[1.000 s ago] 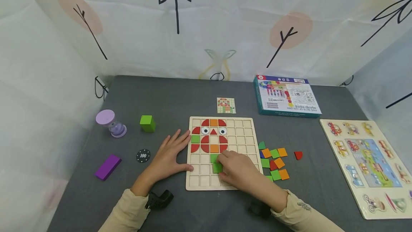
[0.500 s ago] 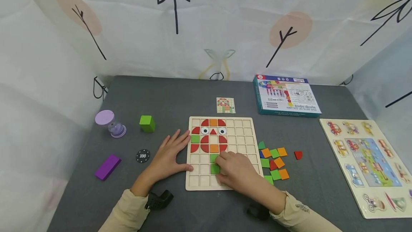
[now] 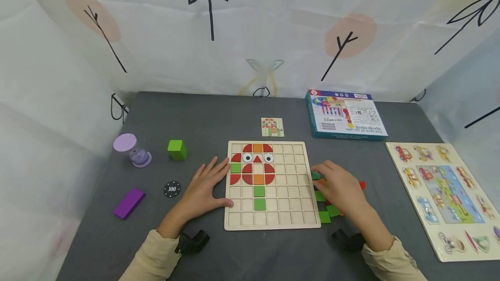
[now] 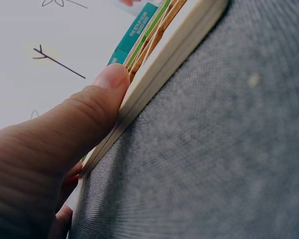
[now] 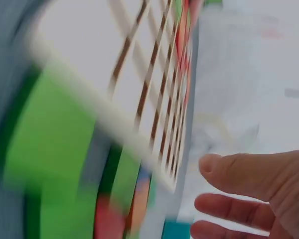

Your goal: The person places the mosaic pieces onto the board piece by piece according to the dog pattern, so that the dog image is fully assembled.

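A wooden grid board (image 3: 291, 196) lies on the grey table, with a pattern of red, orange and green tiles and two eye tiles toward its left side. Two green squares (image 3: 259, 204) stand one below the other under the pattern. My left hand (image 3: 201, 190) rests against the board's left edge, fingers spread; in the left wrist view the thumb (image 4: 89, 107) touches the rim. Over the loose tiles (image 3: 325, 217) right of the board hovers my right hand (image 3: 343, 187), partly hiding them. The right wrist view shows its thumb and fingers apart, with nothing between them.
A small pattern card (image 3: 272, 127) lies behind the board, left of a game box (image 3: 347, 116). At right is a picture puzzle board (image 3: 429, 237). A green cube (image 3: 177, 150), purple block (image 3: 129, 204), black chip (image 3: 172, 189) and lilac hourglass-shaped object (image 3: 138, 156) stand left.
My right hand has left the lower green square on the board and moved right, over the loose tiles. That square now lies fully visible in its cell. The left hand stays put.
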The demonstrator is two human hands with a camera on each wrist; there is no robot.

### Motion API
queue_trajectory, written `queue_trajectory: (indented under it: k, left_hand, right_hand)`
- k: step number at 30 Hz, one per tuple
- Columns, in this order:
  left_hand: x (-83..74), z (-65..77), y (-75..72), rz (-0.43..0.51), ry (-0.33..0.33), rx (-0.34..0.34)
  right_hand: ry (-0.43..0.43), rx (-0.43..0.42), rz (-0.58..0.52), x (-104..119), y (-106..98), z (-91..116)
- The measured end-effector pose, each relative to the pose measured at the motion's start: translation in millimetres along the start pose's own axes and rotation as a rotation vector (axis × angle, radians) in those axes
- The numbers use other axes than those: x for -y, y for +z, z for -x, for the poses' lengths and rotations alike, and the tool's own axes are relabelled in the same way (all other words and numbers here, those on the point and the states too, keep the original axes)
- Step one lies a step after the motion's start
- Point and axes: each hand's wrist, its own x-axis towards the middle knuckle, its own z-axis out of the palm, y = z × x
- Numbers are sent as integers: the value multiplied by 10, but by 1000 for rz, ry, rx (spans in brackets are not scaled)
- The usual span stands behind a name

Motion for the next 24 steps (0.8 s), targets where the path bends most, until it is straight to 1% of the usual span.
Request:
queue_trajectory:
  k: [3,8,11,14,17,20,24]
  left_hand:
    - [6,1,0,-4,-3,-2]
    - [13,-2,10,-1,1,-1]
    - [13,-6,19,-2,6,0]
    - [6,-7,18,2,10,0]
    - [-3,-6,6,4,9,1]
    - [-4,-6,-4,7,11,2]
    - [0,-2,-8,8,13,1]
  right_hand:
    - [60,25,9,-201,-40,20]
    - [118,133,31,-374,-60,23]
    - [121,212,39,-437,-73,37]
    - [105,251,41,-485,-80,60]
    - [79,255,50,-514,-75,77]
    - [77,248,71,-520,-70,72]
    - [84,176,53,-410,-72,90]
